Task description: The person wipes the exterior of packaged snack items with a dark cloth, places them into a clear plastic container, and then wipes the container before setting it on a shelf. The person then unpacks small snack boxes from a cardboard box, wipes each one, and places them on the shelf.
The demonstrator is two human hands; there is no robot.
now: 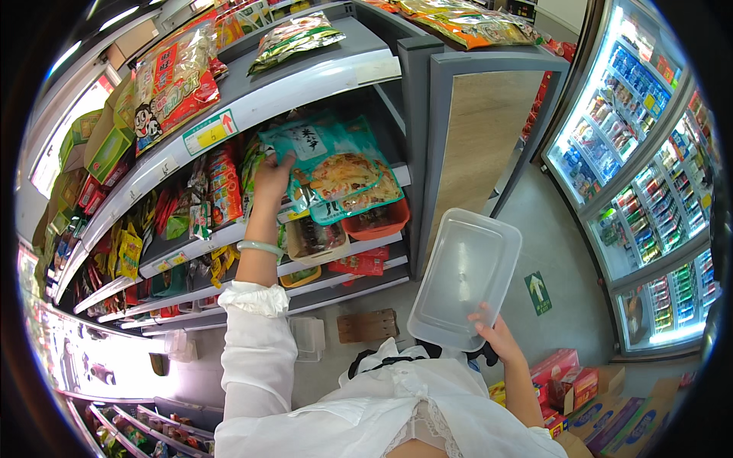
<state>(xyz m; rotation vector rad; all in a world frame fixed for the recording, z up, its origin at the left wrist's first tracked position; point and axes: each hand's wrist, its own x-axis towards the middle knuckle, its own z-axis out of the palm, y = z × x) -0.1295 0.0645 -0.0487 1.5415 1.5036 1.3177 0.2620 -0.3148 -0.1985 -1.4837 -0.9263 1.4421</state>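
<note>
My left hand (272, 176) grips the left edge of a teal plastic food packet (320, 150) at a shelf of the store rack. The packet shows pictured food on its front, and a second teal packet (375, 197) overlaps it. Below them sit a cream bin (318, 243) and an orange-red bin (381, 220), both holding dark packets. Down at the right, my right hand (498, 340) holds a translucent plastic container (465, 275) by its lower right edge. The container is tilted, and nothing shows inside it.
The shelf's end panel (421, 143) stands right of the packets, beside a wood-backed frame (487, 126). Glass-door drink coolers (641, 160) line the right side. On the floor lie a brown wooden stool (367, 326), a clear container (308, 339) and cartons (624, 421).
</note>
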